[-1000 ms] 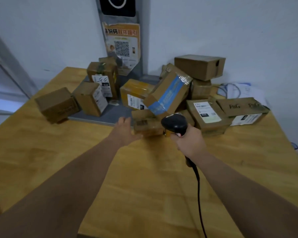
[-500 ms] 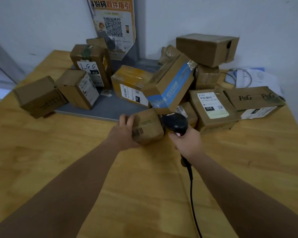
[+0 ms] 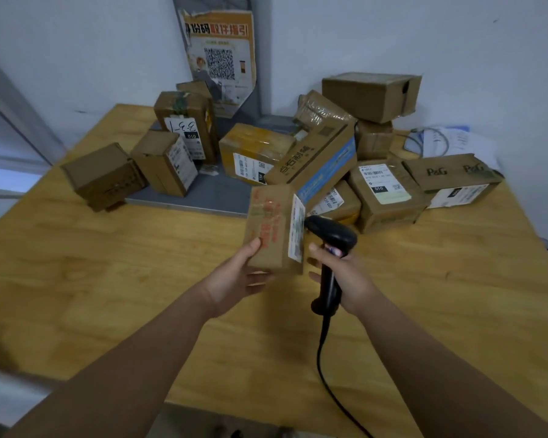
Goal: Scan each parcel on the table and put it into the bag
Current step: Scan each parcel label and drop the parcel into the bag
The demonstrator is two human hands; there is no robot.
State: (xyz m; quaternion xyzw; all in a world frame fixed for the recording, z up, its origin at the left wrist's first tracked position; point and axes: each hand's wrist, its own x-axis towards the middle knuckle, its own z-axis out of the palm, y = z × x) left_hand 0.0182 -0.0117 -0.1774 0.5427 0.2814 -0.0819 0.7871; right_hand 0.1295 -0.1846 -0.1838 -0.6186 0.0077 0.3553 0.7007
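Observation:
My left hand [image 3: 239, 278] holds a small brown cardboard parcel [image 3: 274, 227] upright above the wooden table [image 3: 108, 279]. The parcel has red print on its near face and a white label on its right side. My right hand [image 3: 345, 275] grips a black corded barcode scanner [image 3: 331, 248], whose head sits right beside that label. Behind them several more brown parcels [image 3: 317, 159] lie heaped at the table's back. No bag is in view.
A grey mat [image 3: 209, 192] under the left parcels lies at the back. A lone box [image 3: 103, 177] stands at the left, a P&G box [image 3: 453, 178] at the right. Papers and a cable [image 3: 437, 142] lie by the wall. A QR-code poster [image 3: 220, 60] hangs behind.
My left hand has taken the small parcel from the front of the heap, lifted it and turned it upright. The scanner has come up beside its label.

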